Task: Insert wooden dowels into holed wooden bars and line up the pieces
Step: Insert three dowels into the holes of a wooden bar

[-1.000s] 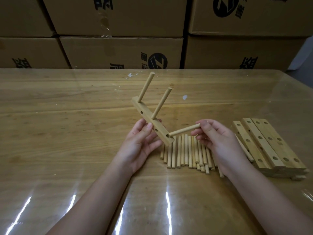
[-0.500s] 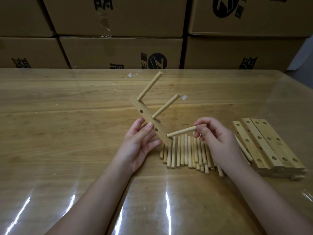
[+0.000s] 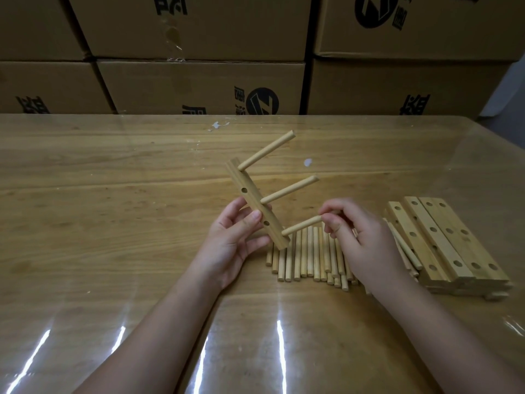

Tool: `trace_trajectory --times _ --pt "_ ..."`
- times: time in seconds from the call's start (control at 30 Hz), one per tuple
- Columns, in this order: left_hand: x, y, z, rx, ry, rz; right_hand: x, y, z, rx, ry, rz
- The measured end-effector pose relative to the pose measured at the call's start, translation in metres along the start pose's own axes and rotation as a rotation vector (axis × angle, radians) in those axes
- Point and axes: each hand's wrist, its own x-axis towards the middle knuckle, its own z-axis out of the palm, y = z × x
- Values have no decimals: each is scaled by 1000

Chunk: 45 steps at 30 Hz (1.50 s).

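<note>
Two dowels [image 3: 267, 150] jut from the tilted bar [image 3: 257, 204], third dowel [image 3: 302, 225] touching.

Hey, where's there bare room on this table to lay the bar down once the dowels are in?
Bare table lies left of the left hand, out to the left edge, and beyond the held bar toward the boxes. It is crowded right of that: the loose dowels and stacked bars.

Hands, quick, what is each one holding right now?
Left hand: grips the holed wooden bar.
Right hand: pinches a dowel, its tip at the bar's lower end.
</note>
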Motion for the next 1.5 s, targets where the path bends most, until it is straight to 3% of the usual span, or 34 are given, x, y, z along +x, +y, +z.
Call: trace_trajectory --times 0.83,1.07,1.5 --pt "0 0 -3 48 -60 -1 -2 -6 2 23 11 34" --pt "1 -2 -4 66 -114 10 -5 -9 1 304 -4 127" --pt "1 -2 -4 56 -73 15 -4 -9 4 434 22 164"
